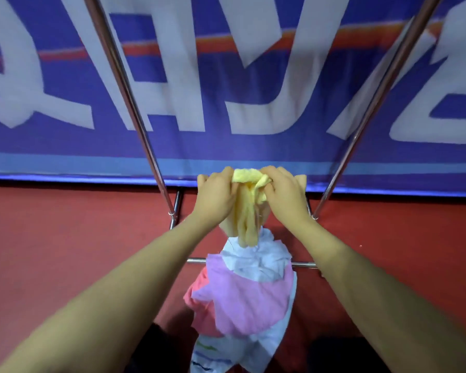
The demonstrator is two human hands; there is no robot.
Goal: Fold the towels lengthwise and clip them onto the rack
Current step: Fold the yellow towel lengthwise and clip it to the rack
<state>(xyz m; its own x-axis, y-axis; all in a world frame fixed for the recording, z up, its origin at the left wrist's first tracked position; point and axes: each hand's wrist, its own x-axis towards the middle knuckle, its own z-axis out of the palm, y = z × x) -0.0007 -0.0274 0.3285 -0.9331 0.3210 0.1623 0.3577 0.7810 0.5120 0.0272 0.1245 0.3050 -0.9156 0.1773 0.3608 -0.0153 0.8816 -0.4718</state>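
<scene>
A yellow towel (249, 211) hangs bunched between my two hands, its lower end drooping down. My left hand (215, 197) grips its top edge from the left, and my right hand (283, 196) grips it from the right; both are closed on the cloth. Below it a pile of towels lies over the rack's low bar: a white one (258, 261), a pink one (248, 300), a coral one (199, 300) and a white striped one (226, 354). The rack's chrome poles (124, 84) rise left and right. No clip is visible.
A blue banner with large white letters (226, 103) hangs behind the rack. The floor is red (65, 251). The rack's right pole (379, 98) slants up to the right and its low horizontal bar (304, 264) crosses under the towels.
</scene>
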